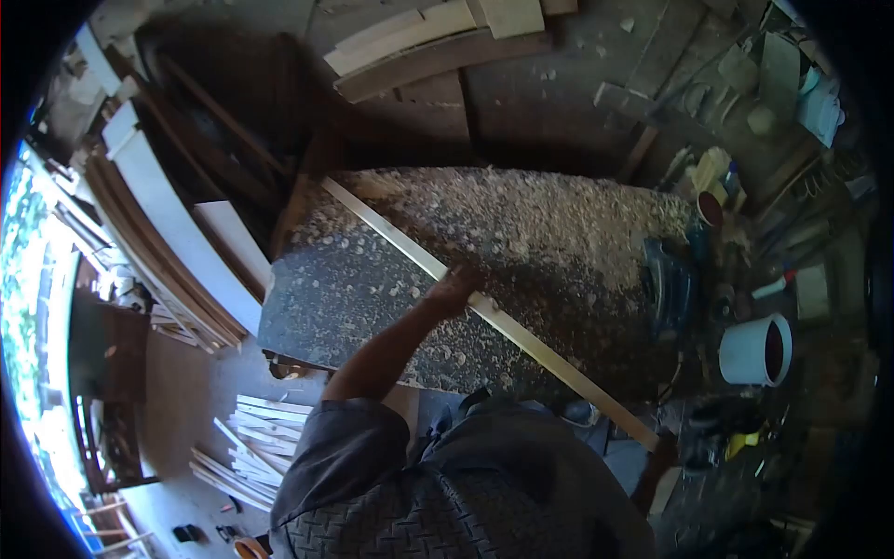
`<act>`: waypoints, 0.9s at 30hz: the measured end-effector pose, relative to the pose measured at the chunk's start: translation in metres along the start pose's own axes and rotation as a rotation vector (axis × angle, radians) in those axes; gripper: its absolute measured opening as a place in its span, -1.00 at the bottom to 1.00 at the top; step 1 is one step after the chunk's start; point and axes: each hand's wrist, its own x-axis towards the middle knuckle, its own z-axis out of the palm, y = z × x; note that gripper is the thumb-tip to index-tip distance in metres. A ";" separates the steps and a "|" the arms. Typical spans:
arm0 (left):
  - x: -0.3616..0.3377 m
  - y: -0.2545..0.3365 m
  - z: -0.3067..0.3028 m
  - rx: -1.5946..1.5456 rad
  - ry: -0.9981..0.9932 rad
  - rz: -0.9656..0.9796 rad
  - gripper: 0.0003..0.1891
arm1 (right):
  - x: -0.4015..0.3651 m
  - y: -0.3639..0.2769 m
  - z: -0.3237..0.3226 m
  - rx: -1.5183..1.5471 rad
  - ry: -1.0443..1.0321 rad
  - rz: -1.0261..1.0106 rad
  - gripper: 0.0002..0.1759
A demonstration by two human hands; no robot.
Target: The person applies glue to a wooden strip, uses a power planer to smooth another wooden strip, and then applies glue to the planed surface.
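Note:
A long, narrow wooden strip (533,347) lies slantwise over the workbench (326,298), from the far left edge to beyond the near right edge. My left hand (454,287) is closed around the strip near its middle, above the bench top. Low on the right, my right hand (662,454) grips the strip's near end; its fingers are dark and partly lost in shadow. Wood shavings (577,224) cover much of the bench, thickest along the far side. A blue power tool (670,287), perhaps a planer, rests at the bench's right end.
Long boards (168,205) lean at the left. Several thin wooden strips (265,433) are piled on the floor at the lower left. A white bucket (745,352) stands right of the bench, near assorted tools. More planks (410,42) lie beyond the bench.

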 end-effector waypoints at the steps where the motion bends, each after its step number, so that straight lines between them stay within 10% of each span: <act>1: -0.005 -0.004 -0.008 0.034 0.028 -0.053 -0.33 | -0.005 -0.018 0.012 0.020 0.062 -0.049 -0.78; 4: -0.019 -0.027 -0.007 0.025 0.006 -0.089 -0.34 | -0.003 -0.040 0.010 0.291 -0.390 0.116 -0.67; 6: -0.024 -0.011 -0.036 0.146 -0.139 -0.315 -0.37 | 0.013 -0.079 -0.021 0.817 -0.387 0.389 -0.66; 9: -0.045 0.003 -0.036 0.136 0.120 -0.445 -0.38 | 0.055 -0.077 -0.040 0.460 -0.272 0.447 -0.61; 16: -0.106 0.106 0.004 -0.068 0.336 -0.697 -0.42 | 0.241 -0.072 -0.061 0.657 0.019 0.358 -0.42; 22: -0.158 0.210 0.027 -0.242 0.358 -0.807 -0.56 | 0.377 -0.085 -0.029 0.644 -0.079 0.155 -0.30; 24: -0.187 0.231 0.040 -0.271 0.361 -0.883 -0.60 | 0.402 -0.093 -0.018 1.003 -0.406 0.294 -0.26; 27: -0.220 0.270 0.042 -0.238 0.410 -1.026 -0.67 | 0.407 -0.117 -0.020 1.155 -0.333 0.500 -0.34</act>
